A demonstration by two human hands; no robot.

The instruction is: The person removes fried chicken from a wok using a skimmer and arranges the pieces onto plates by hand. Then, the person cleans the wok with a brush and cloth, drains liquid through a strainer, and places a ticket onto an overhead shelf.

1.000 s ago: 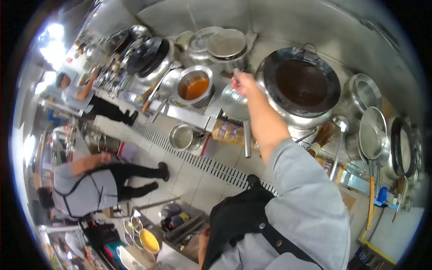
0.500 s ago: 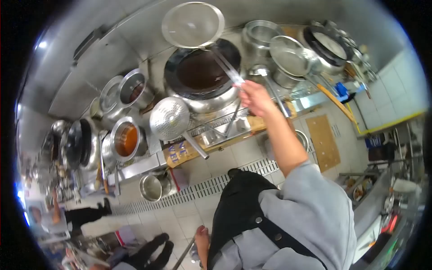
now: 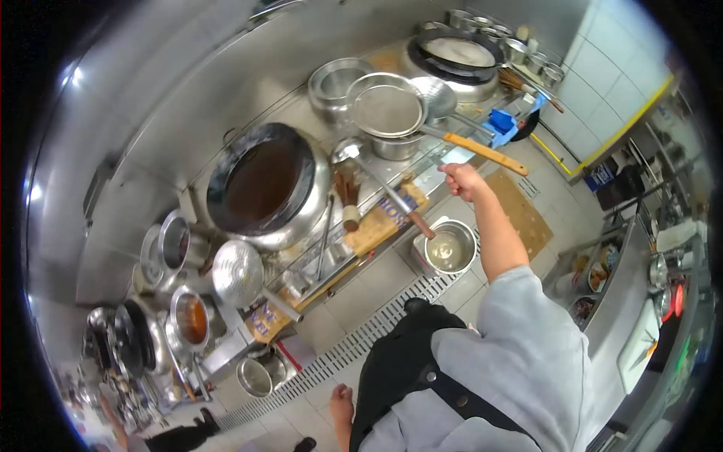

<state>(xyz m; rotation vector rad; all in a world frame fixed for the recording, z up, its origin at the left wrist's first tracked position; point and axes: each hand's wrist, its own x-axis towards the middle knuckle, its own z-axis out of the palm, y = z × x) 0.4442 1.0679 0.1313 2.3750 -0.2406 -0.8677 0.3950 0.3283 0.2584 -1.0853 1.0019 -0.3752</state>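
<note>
My right hand [image 3: 463, 181] is beyond the counter's front edge with its fingers curled; what they hold, if anything, cannot be made out. Up and to the left of it, a round mesh strainer [image 3: 387, 111] rests over another strainer on a metal pot. A wooden handle [image 3: 486, 154] sticks out just above my right hand. A ladle [image 3: 384, 184] with a wooden grip lies across the counter to its left. My left hand [image 3: 341, 404] hangs low beside the black apron, fingers curled, with nothing visible in it.
A large wok [image 3: 263, 184] of dark liquid sits on the counter. A perforated ladle [image 3: 238, 273] and a pot of orange liquid [image 3: 193, 322] are to its left. A pot of cloudy liquid [image 3: 449, 247] is below the counter. Another person's legs [image 3: 184, 437] show at lower left.
The view has turned toward the right end of the counter. My right hand reached to a round strainer, lifted it and carried it right; it now lies over the strainer pot.
</note>
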